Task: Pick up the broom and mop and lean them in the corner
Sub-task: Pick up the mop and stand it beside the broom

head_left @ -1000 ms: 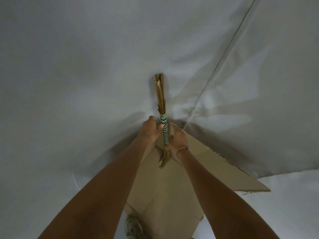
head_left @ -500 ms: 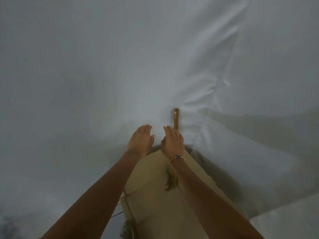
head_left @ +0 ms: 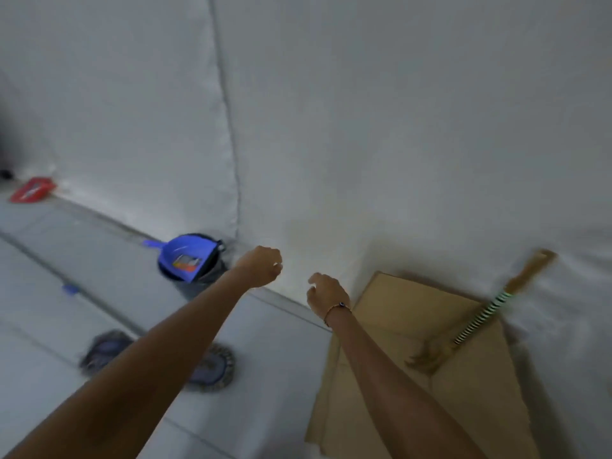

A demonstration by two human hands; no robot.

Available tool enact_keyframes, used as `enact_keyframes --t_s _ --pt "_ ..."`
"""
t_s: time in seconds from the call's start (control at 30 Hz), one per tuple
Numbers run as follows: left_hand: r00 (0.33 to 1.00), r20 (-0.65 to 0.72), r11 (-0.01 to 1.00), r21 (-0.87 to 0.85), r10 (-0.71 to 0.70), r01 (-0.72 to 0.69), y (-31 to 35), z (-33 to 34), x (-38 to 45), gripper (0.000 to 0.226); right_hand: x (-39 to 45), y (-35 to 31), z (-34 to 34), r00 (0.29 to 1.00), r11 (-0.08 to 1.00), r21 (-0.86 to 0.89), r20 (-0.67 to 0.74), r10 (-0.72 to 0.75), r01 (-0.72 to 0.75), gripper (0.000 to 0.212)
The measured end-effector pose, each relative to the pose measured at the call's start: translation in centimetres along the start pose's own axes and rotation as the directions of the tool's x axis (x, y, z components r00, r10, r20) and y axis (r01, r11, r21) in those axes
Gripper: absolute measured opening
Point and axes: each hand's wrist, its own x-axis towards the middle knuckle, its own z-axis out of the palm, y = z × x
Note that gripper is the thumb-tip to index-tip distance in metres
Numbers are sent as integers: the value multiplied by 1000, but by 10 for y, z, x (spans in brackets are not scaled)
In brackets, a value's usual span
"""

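Against the white wall (head_left: 397, 127), right side of view, a flattened cardboard box (head_left: 430, 326) stands w/ the broom (head_left: 480, 318) propped on it: striped handle tilted, top end touching the wall, bristly end low on the cardboard. So broom looks done, leaned by the wall. Floor (head_left: 49, 293) is pale tile; blue dustpan (head_left: 182, 260) sits in a dark bucket (head_left: 198, 283) at the wall base, red dustpan (head_left: 31, 190) far left.

Mop (head_left: 212, 366) lies flat on the floor, head partly hidden under the left forearm; blurry, handle not made out. Step in hand, by my read: moving on to the mop. Next move calls for bending down + left, grasping the mop, standing it beside the broom.

Left hand (head_left: 261, 266) loosely curled, grasping nothing, above and beyond the mop. Right hand (head_left: 326, 293) half open, empty, well apart from the broom, which lies to its right.
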Motion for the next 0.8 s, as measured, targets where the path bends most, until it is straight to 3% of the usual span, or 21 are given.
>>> enact_keyframes --t_s 0.13,0.17,0.3,0.37,0.47,0.6,0.73,0.8 --pt "987 -36 960 -241 -159 146 -106 -4 -80 31 -10 -80 69 987 993 34 111 -114 111 33" --pt "963 -36 928 -280 -266 246 -148 -3 -109 31 -12 -111 99 976 990 26 166 -143 140 32" --pt "879 31 846 -260 -475 466 -269 5 -189 47 -17 -205 188 932 979 -11 309 -190 203 31" --pt "861 62 822 -270 -504 501 -328 4 -227 55 -22 -268 239 913 973 -27 353 -206 230 30" --pt "811 49 768 -290 -583 570 -411 5 -257 34 -28 -347 298 895 972 -37 399 -197 230 27" --pt "748 89 631 -479 -657 611 -494 1 -281 31 -24 -421 349 886 967 -69 420 -194 244 27" --pt "775 148 611 -532 -614 586 -563 -16 -287 30 0 -475 380 899 976 -78 409 -157 205 28" --pt "807 157 649 -517 -569 558 -599 -29 -287 29 19 -499 394 903 976 -93 406 -141 195 28"
